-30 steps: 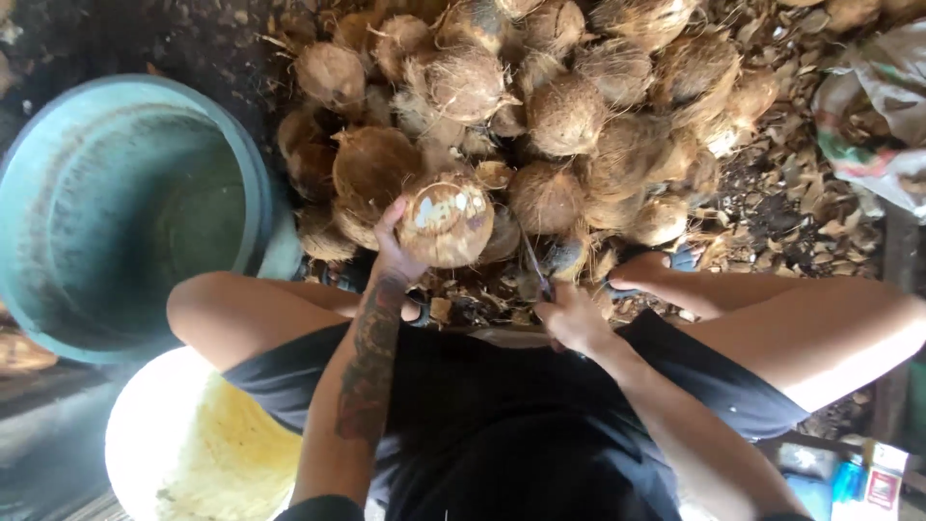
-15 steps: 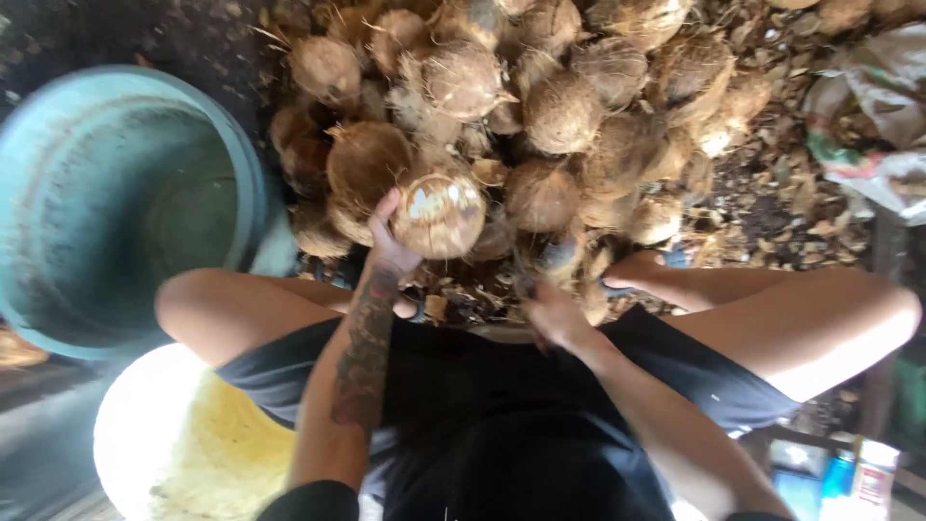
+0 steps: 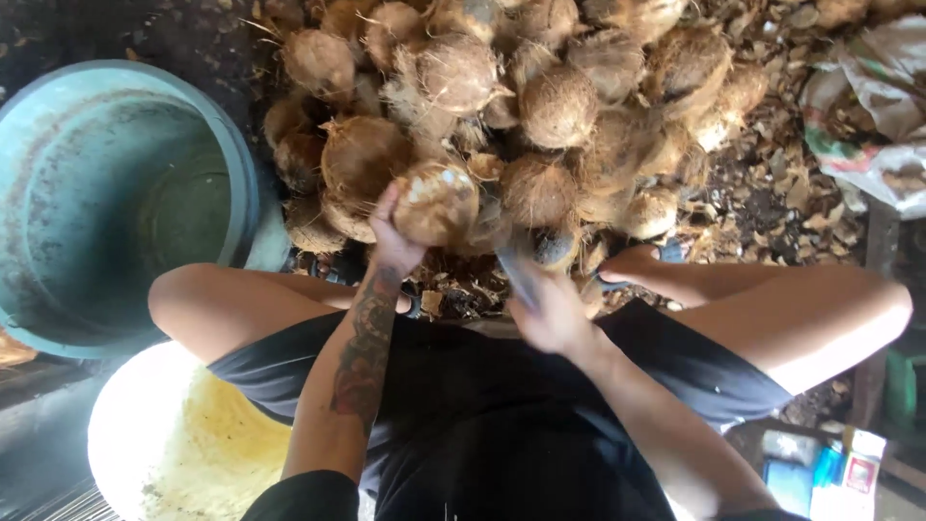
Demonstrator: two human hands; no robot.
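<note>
Left hand (image 3: 391, 236) grips a husked coconut (image 3: 436, 201) against the near edge of the coconut pile (image 3: 540, 96). Just right of that coconut, the blurred right hand (image 3: 550, 314) clasps a dark blade (image 3: 516, 270).

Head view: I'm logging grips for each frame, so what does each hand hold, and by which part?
The left hand grips a husked coconut by its left side. The right hand holds a blurred blade by its lower end.
</note>
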